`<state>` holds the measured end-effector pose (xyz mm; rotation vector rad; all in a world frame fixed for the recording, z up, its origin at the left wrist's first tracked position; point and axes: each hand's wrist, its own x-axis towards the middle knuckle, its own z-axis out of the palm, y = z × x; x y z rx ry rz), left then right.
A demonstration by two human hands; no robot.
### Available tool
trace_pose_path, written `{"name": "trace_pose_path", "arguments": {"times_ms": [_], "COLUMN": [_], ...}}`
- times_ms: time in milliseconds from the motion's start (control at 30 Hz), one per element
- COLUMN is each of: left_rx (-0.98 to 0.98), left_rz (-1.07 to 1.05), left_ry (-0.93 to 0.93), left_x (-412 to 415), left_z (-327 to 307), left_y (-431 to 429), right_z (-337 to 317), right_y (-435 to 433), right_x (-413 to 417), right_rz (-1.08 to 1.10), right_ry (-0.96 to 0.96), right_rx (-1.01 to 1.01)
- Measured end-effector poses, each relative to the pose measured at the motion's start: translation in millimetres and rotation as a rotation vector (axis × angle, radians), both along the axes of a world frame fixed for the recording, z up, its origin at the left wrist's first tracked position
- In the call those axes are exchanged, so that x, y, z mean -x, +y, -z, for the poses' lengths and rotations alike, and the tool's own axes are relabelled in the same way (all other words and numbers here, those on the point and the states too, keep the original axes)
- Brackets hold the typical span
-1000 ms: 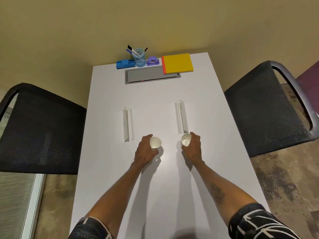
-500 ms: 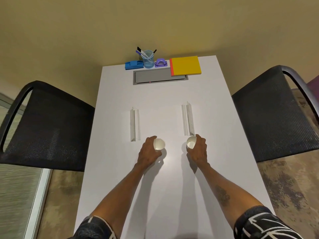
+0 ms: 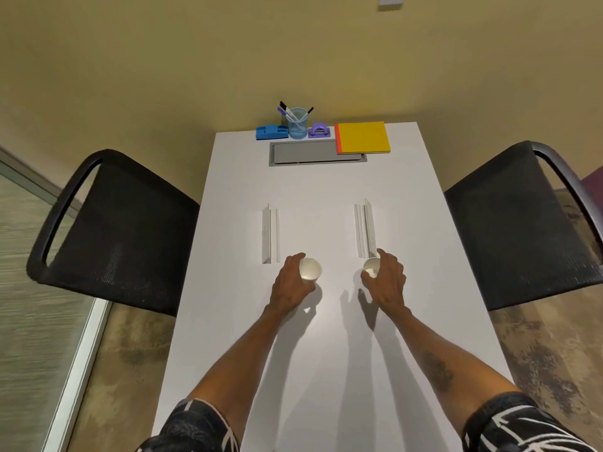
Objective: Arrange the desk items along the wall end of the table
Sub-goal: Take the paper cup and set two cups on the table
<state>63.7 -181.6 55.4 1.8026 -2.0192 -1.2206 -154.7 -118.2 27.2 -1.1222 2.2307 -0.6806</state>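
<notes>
left fingers [image 3: 295,261] wrap cup [image 3: 310,269], right fingers [image 3: 385,257] wrap cup [image 3: 371,267]

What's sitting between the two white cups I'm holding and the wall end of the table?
Each hand grips a cup: left hand on the left cup, right hand on the right cup. Two clear acrylic stands lie just ahead, then the grey cable hatch. The lane between the stands looks open.

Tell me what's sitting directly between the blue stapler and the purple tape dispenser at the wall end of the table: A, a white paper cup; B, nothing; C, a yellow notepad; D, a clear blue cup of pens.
D: the clear blue cup of pens stands between the blue stapler and the purple tape dispenser, with the yellow notepad further right.
</notes>
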Motion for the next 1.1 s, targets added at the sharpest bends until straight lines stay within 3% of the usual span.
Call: {"name": "trace_pose_path", "arguments": {"times_ms": [300,667,867,1100], "left_rx": [0.033,0.036,0.007,-0.028], "left_rz": [-0.099,-0.133,-0.166,-0.212], "left_ry": [0.109,0.119,0.134,0.137], "left_x": [-47,-107,-127,-127], "left_z": [-8,-2,6,23], "left_y": [15,15,5,-6], "right_z": [-13,-12,-7,5], "right_y": [6,-14,-25,-31], "right_x": [-58,-153,-186,-205], "right_rz": [-0.141,-0.201,-0.268,-0.193], "right_ry": [-0.03,-0.496,-0.546,-0.611], "right_rx": [0.104,0.02,-0.004,0.012]}}
